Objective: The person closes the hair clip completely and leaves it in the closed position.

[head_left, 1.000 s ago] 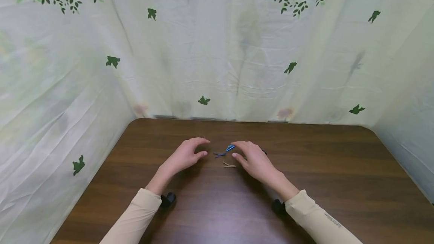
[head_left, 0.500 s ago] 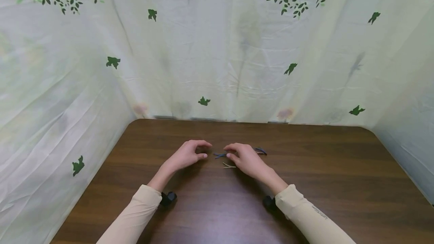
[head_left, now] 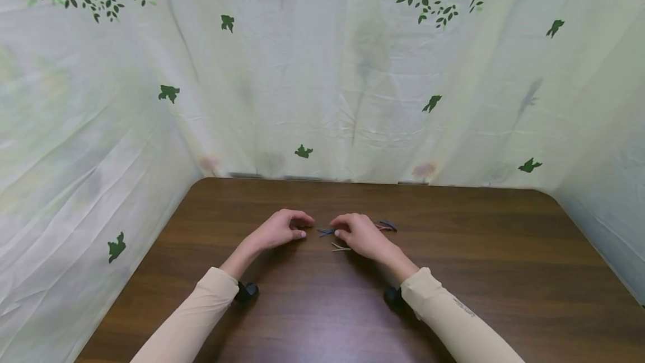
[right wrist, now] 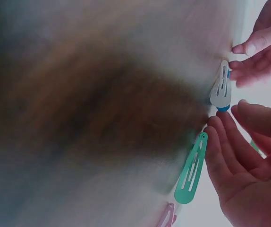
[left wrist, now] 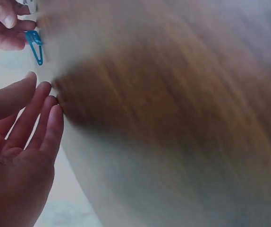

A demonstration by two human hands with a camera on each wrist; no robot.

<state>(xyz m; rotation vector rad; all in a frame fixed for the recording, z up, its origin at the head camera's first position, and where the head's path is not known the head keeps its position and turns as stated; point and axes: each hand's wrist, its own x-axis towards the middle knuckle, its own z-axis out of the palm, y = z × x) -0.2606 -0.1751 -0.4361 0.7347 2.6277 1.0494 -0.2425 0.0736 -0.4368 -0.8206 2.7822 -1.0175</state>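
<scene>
Several snap hair clips lie between and beside my two hands. In the head view a blue clip (head_left: 326, 232) is in the gap between them, with a pale clip (head_left: 340, 247) nearer me. My right hand (head_left: 364, 235) hovers low just right of the blue clip, fingers gently bent and thumb near the index finger; no clip shows in its grip. My left hand (head_left: 278, 230) stays to the left, fingers and thumb apart, holding nothing. In the right wrist view a white clip (right wrist: 220, 90) and a green clip (right wrist: 191, 170) flank the right fingertips.
Right of the right hand lie more clips (head_left: 387, 226), blue and pinkish. A pink clip (right wrist: 166, 215) shows low in the right wrist view. The brown wooden table (head_left: 322, 307) ends at a leaf-printed curtain (head_left: 322, 71). A dark wrist camera (head_left: 247, 292) sits under the left cuff.
My right hand has moved left and slightly down, covering a bright blue clip and uncovering clips on its right. The left hand has hardly moved.
</scene>
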